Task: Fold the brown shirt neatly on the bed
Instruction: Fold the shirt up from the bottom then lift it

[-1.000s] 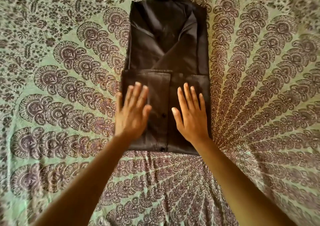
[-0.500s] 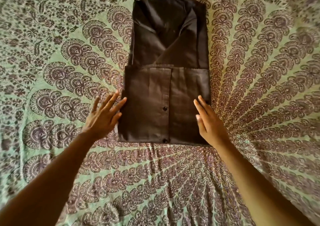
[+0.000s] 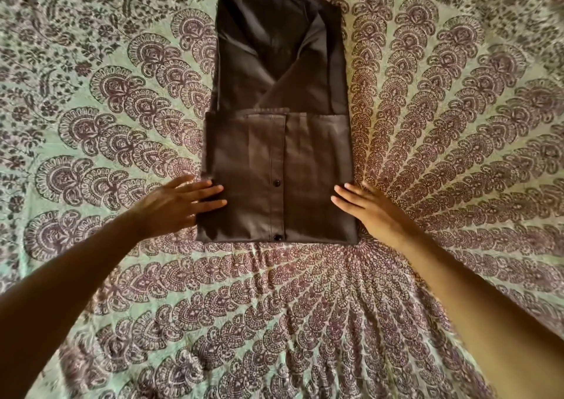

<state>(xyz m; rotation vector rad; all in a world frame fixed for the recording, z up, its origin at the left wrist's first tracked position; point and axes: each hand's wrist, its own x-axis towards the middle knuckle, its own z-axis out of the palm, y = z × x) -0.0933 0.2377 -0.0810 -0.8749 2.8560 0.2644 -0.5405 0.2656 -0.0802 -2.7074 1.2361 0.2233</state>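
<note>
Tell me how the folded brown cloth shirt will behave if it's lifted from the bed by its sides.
Probably floppy: the folded brown cloth shirt is thin, layered fabric, so the middle would likely sag. The lower panel is only folded up, so it may fall open.

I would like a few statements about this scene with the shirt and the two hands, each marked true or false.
1. The brown shirt lies folded on the patterned bedspread. True.
2. The left hand holds the collar. False: its straight fingers touch the shirt's left edge.
3. The right hand is at the shirt's right edge. True.
4. The shirt's front is plain. False: two buttons show on it.
</note>
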